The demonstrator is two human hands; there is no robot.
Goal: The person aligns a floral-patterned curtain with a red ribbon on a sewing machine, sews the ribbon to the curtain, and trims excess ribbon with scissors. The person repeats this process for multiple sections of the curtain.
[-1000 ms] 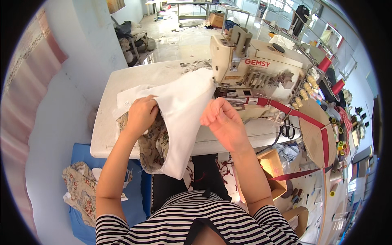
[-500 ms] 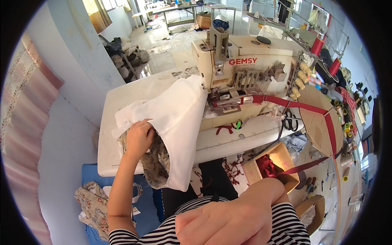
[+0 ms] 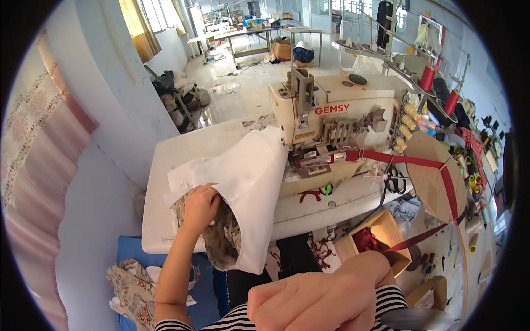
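Note:
My left hand (image 3: pixel 201 209) is closed on the edge of a garment piece at the left of the sewing machine table. The garment has a white fabric layer (image 3: pixel 251 187) and a floral brown fabric (image 3: pixel 221 240) showing through its curved opening; its upper end reaches the sewing machine (image 3: pixel 345 110). My right hand (image 3: pixel 314 300) is raised close to the camera over my lap, fingers curled; what they hold, if anything, is hidden. Red tape (image 3: pixel 397 160) feeds into the machine from the right, passing a cardboard disc (image 3: pixel 433 190).
A wooden box (image 3: pixel 381 220) with red ribbon stands below the table's right side. Black scissors (image 3: pixel 395 179) hang near the table edge. More floral fabric (image 3: pixel 132 284) lies on blue cloth at lower left. Red thread cones (image 3: pixel 427 79) stand at right. A blurred grey shape (image 3: pixel 417 319) shows at the bottom.
The whole view has shifted, so the table and machine sit lower and slightly right. My left hand keeps its grip on the garment; my right hand stays curled. A grey shape has appeared at lower right.

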